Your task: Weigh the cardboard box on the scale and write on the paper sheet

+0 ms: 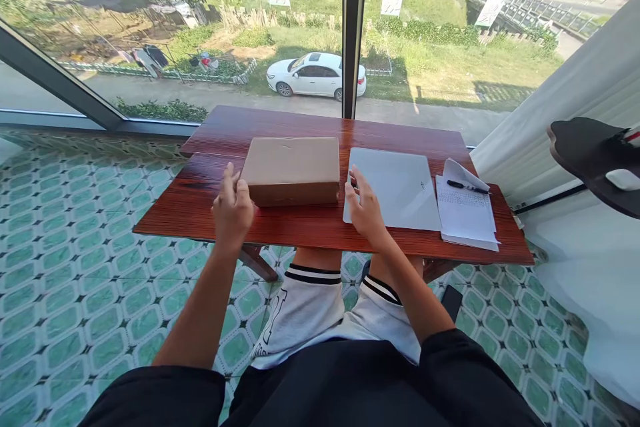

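Observation:
A closed brown cardboard box (293, 163) lies on the dark red wooden table (300, 232). Just left of the box is my left hand (233, 205), its fingers apart and nothing in it; whether it touches the box's side I cannot tell. On the other side, my right hand (364, 205) hovers with spread fingers over the left edge of a closed silver laptop (400, 183). A gap separates that hand from the box, and it holds nothing.
Right of the laptop, written sheets of paper (467, 220) carry a black pen (467, 187). A dark phone (452, 301) lies below the table's front edge on the right. A dark shelf (590, 153) with a white object juts in. Windows stand behind the table; a white curtain (555, 107) hangs right.

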The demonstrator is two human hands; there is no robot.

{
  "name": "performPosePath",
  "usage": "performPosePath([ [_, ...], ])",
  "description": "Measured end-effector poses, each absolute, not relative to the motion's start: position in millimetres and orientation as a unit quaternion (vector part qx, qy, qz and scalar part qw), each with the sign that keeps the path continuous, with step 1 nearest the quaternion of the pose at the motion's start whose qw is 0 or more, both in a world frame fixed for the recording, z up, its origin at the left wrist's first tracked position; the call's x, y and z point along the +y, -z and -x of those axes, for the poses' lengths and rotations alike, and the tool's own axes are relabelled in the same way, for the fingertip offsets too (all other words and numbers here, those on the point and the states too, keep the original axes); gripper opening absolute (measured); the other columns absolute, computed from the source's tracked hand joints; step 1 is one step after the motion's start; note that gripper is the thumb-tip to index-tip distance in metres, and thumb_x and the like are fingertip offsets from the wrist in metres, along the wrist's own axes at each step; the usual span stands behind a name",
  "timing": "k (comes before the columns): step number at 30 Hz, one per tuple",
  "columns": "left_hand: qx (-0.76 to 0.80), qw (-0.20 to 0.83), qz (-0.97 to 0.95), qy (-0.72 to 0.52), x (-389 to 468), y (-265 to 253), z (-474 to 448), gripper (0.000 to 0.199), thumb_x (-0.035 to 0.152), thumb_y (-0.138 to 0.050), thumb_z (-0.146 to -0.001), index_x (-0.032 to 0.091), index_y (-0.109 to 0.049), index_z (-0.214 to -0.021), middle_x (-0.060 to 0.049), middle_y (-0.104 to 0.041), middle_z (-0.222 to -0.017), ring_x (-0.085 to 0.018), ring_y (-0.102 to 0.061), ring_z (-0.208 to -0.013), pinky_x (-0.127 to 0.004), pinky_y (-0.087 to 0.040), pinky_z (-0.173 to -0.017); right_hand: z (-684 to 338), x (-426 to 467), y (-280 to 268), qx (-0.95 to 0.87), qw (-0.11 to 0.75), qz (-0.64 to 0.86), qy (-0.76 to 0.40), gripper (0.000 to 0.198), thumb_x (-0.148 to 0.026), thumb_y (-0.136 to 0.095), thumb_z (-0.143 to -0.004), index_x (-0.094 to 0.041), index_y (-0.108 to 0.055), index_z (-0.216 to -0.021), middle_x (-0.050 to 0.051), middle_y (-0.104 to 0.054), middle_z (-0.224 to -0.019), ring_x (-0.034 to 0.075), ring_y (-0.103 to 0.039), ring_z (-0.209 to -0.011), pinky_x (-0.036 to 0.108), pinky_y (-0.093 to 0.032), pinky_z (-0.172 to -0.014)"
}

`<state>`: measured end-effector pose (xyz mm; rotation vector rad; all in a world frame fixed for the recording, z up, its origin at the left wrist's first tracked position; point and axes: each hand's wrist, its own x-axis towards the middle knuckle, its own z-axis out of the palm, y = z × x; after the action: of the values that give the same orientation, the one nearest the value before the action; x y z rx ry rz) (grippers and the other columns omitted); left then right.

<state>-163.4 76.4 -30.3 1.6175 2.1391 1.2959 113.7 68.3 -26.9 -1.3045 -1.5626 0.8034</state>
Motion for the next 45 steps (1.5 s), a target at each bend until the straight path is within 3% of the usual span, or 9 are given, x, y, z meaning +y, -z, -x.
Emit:
performPosePath([
  [4, 0.663, -0.117, -0.584, -0.453, 65, 8, 145, 0.062, 0.043, -0.039, -0.098, 0.025, -0.037, -0.156, -0.008, -0.051, -0.154, -0.033, -0.045, -0.142, -0.054, -0.036, -0.122, -173, 68, 17, -0.64, 0.486, 0.552, -0.225, 0.056, -0.049, -0.041, -0.102, -0.017, -0.051, -0.146, 0.012, -0.058, -0.143, 0.022, -0.055, -0.132, 0.04, -0.05, -0.107],
  [9, 0.511, -0.199, -0.701, -0.455, 57, -23, 91, 0.066, 0.036, -0.045, -0.094, 0.017, -0.035, -0.156, -0.014, -0.051, -0.15, -0.032, -0.044, -0.142, -0.051, -0.035, -0.122, -261, 73, 5, -0.631, 0.475, 0.605, -0.096, 0.045, -0.044, -0.046, -0.1, -0.016, -0.061, -0.131, 0.012, -0.068, -0.126, 0.022, -0.062, -0.118, 0.038, -0.053, -0.094],
  [14, 0.438, -0.105, -0.796, -0.406, 55, -39, 14, 0.055, 0.04, -0.051, -0.089, 0.024, -0.055, -0.142, -0.01, -0.059, -0.145, -0.033, -0.047, -0.141, -0.05, -0.034, -0.119, -335, 74, 2, -0.654, 0.397, 0.642, -0.038, 0.034, -0.038, -0.05, -0.098, -0.016, -0.069, -0.115, 0.011, -0.071, -0.117, 0.024, -0.065, -0.109, 0.038, -0.053, -0.09],
  [19, 0.219, -0.15, -0.883, -0.386, 48, -38, -64, 0.053, 0.027, -0.049, -0.093, 0.028, -0.051, -0.146, -0.006, -0.062, -0.141, -0.025, -0.051, -0.135, -0.039, -0.037, -0.11, -389, 68, 8, -0.681, 0.278, 0.677, 0.01, 0.03, -0.028, -0.051, -0.098, -0.016, -0.071, -0.118, 0.012, -0.071, -0.115, 0.028, -0.064, -0.109, 0.04, -0.047, -0.098],
  [22, 0.133, -0.157, -0.912, -0.355, 40, -30, -112, 0.049, 0.024, -0.044, -0.096, 0.016, -0.053, -0.143, -0.01, -0.066, -0.134, -0.026, -0.051, -0.132, -0.038, -0.037, -0.108, -411, 65, 15, -0.685, 0.194, 0.702, 0.037, 0.032, -0.026, -0.05, -0.1, -0.016, -0.07, -0.124, 0.014, -0.07, -0.116, 0.029, -0.061, -0.114, 0.039, -0.046, -0.096],
  [26, 0.047, -0.106, -0.97, -0.213, 28, -11, -176, 0.051, 0.027, -0.036, -0.1, 0.004, -0.047, -0.145, -0.019, -0.065, -0.125, -0.024, -0.057, -0.112, -0.036, -0.043, -0.084, -431, 64, 28, -0.666, 0.106, 0.735, 0.065, 0.032, -0.023, -0.05, -0.101, -0.02, -0.072, -0.125, 0.013, -0.069, -0.114, 0.028, -0.06, -0.114, 0.038, -0.043, -0.097],
  [33, 0.064, -0.029, -0.987, -0.147, 18, 26, -256, 0.039, 0.017, -0.034, -0.097, 0.004, -0.057, -0.126, -0.016, -0.061, -0.097, -0.02, -0.058, -0.082, -0.032, -0.036, -0.055, -456, 63, 55, -0.664, 0.042, 0.738, 0.112, 0.037, -0.019, -0.047, -0.102, -0.022, -0.07, -0.131, 0.013, -0.068, -0.114, 0.027, -0.057, -0.108, 0.039, -0.036, -0.092],
  [36, 0.096, 0.011, -0.989, -0.115, 20, 32, -270, 0.032, 0.01, -0.031, -0.094, 0.007, -0.061, -0.107, -0.012, -0.056, -0.086, -0.02, -0.056, -0.074, -0.03, -0.032, -0.051, -461, 64, 62, -0.68, 0.031, 0.721, 0.129, 0.037, -0.021, -0.048, -0.103, -0.021, -0.066, -0.135, 0.012, -0.067, -0.123, 0.027, -0.054, -0.113, 0.04, -0.034, -0.09],
  [45, 0.113, 0.039, -0.99, -0.075, 27, 45, -283, 0.03, 0.009, -0.032, -0.094, 0.008, -0.062, -0.093, -0.012, -0.054, -0.084, -0.023, -0.061, -0.078, -0.029, -0.03, -0.051, -460, 65, 70, -0.672, 0.016, 0.719, 0.175, 0.025, -0.029, -0.049, -0.104, -0.019, -0.068, -0.117, 0.01, -0.066, -0.112, 0.027, -0.054, -0.106, 0.04, -0.031, -0.086],
])
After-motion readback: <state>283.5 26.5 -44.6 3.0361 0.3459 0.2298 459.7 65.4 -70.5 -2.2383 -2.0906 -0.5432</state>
